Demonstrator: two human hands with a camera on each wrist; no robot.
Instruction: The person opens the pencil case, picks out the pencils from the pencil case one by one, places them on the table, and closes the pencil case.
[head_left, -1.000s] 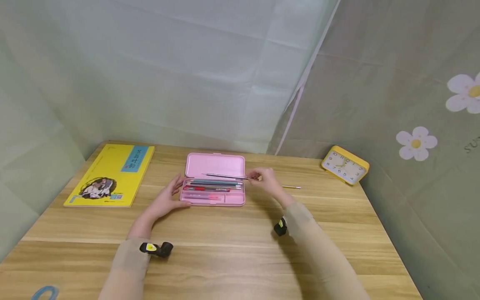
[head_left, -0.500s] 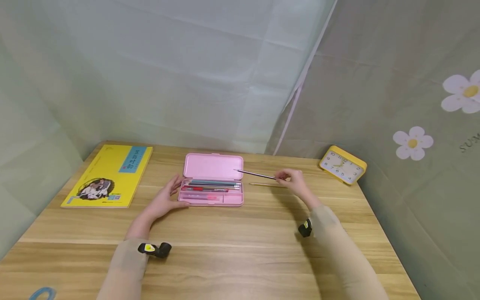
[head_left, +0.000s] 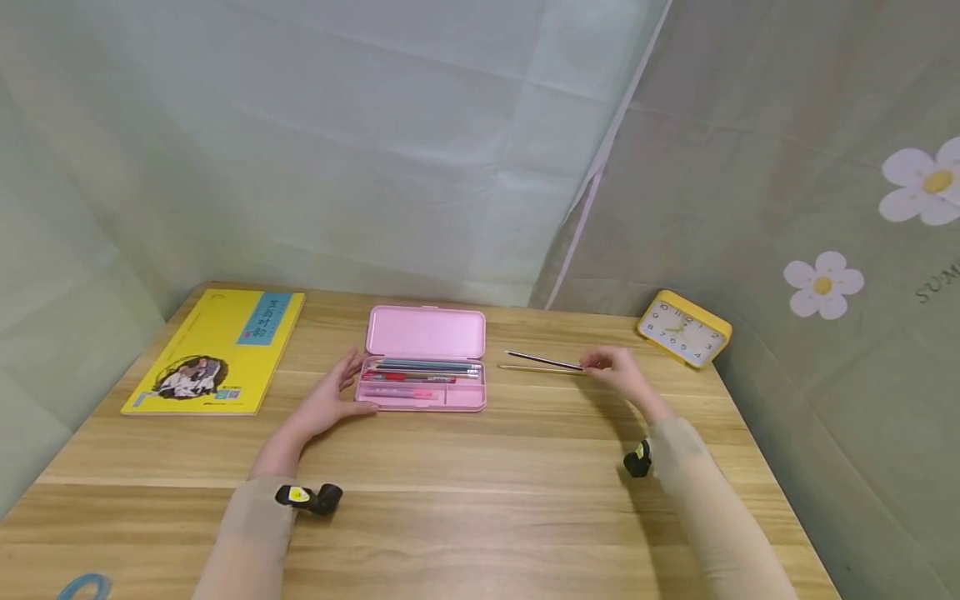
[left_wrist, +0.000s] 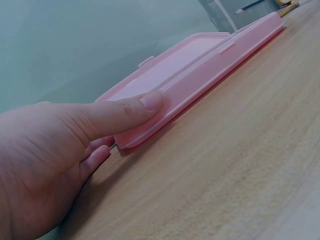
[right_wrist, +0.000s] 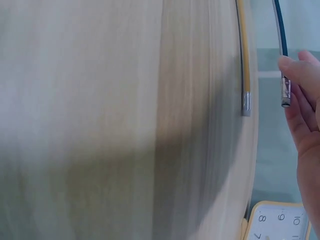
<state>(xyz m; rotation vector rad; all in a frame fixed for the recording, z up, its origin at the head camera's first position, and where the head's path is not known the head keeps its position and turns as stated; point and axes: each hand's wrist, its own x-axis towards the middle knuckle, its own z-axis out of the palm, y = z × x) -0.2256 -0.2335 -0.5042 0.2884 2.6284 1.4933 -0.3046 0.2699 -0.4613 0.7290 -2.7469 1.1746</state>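
A pink pencil case (head_left: 465,400) lies with its lid up on the table, holding several pencils and pens. My left hand (head_left: 326,404) holds its left end; in the left wrist view the thumb (left_wrist: 132,111) lies along the front wall while other fingertips show by the end. Thumb and fingers of my right hand (head_left: 618,373) pinch a dark pencil (head_left: 543,360) near its eraser end (right_wrist: 285,95). That pencil is raised off the table, its point leftward. Just below it in the head view lies a yellow pencil (head_left: 536,368).
A yellow book (head_left: 217,350) lies on the left of the wooden table (head_left: 465,517). At the back right stands a yellow alarm clock (head_left: 684,329). Part of a blue ring-shaped thing (head_left: 86,583) shows at the near left edge. Curtains (head_left: 390,150) hang behind the table.
My right hand has carried the dark pencil from above the pencil case to the right and lowered it near the yellow pencil. The left hand stays at the case.
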